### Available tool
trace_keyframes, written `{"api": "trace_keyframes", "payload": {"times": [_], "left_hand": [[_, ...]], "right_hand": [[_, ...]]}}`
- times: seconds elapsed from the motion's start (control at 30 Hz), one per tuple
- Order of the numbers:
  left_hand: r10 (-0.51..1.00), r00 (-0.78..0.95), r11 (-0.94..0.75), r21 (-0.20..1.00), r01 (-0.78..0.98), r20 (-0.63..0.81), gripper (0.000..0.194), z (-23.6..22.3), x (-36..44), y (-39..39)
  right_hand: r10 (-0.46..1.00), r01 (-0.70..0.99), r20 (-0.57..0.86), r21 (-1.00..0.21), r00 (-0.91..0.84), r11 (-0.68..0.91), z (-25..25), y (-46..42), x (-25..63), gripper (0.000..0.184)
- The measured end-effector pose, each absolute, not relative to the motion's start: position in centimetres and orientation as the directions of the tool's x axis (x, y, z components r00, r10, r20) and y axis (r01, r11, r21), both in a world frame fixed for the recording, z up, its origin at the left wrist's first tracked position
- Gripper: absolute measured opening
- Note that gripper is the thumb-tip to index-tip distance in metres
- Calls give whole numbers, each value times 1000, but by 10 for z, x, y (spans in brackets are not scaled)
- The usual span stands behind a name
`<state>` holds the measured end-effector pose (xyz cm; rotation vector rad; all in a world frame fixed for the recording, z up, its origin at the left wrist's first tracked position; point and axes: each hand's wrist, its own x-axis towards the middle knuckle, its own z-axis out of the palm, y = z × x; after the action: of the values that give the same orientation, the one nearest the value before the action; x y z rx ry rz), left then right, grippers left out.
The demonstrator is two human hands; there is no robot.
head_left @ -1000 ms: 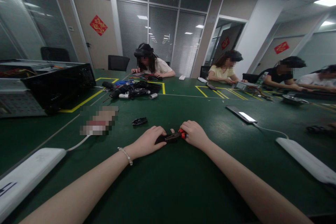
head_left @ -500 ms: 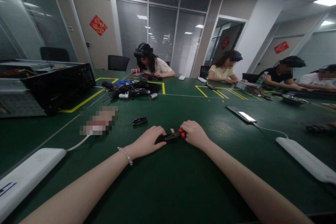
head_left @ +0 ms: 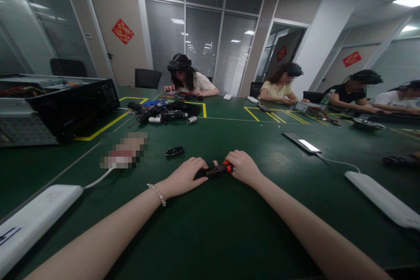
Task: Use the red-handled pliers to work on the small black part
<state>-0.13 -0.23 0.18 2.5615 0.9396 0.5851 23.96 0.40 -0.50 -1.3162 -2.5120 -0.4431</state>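
My right hand (head_left: 243, 167) is closed round the red handles of a pair of pliers (head_left: 216, 169), whose dark jaws point left. Those jaws reach over a small black part (head_left: 200, 174) that my left hand (head_left: 188, 176) grips between thumb and fingers. The left hand covers much of this part, so I cannot make out its kind or whether the jaws pinch it. Just beyond the pliers lies a small pale piece (head_left: 215, 163). Another black plastic piece (head_left: 175, 152) rests on the green table, up and left of my left hand.
Left stands a black computer case (head_left: 85, 107); a pile of tools and cables (head_left: 164, 111) lies farther back. White power banks (head_left: 42, 214) with cables flank my arms, and a phone (head_left: 301, 142) lies right. Several people work across the green table (head_left: 210, 236).
Both my hands, the pliers and the black part stay nearly where they were. At the far right edge, a dark object by another person has shifted slightly.
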Motion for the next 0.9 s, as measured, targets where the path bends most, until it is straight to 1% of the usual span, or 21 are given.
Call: {"api": "trace_keyframes", "payload": {"times": [0.13, 0.37, 0.6, 0.9], "left_hand": [[675, 695, -715, 455, 531, 249, 22, 2, -1, -2], [676, 697, -713, 451, 537, 239, 22, 3, -2, -2], [672, 698, -717, 454, 530, 247, 21, 3, -1, -2], [674, 695, -718, 445, 535, 251, 22, 3, 0, -3]], "right_hand": [[740, 821, 371, 134, -561, 555, -3, 2, 239, 16], [749, 831, 374, 138, -547, 538, -4, 4, 240, 19], [745, 824, 366, 129, -557, 553, -2, 2, 239, 16], [749, 829, 366, 145, -552, 540, -3, 3, 239, 19]]}}
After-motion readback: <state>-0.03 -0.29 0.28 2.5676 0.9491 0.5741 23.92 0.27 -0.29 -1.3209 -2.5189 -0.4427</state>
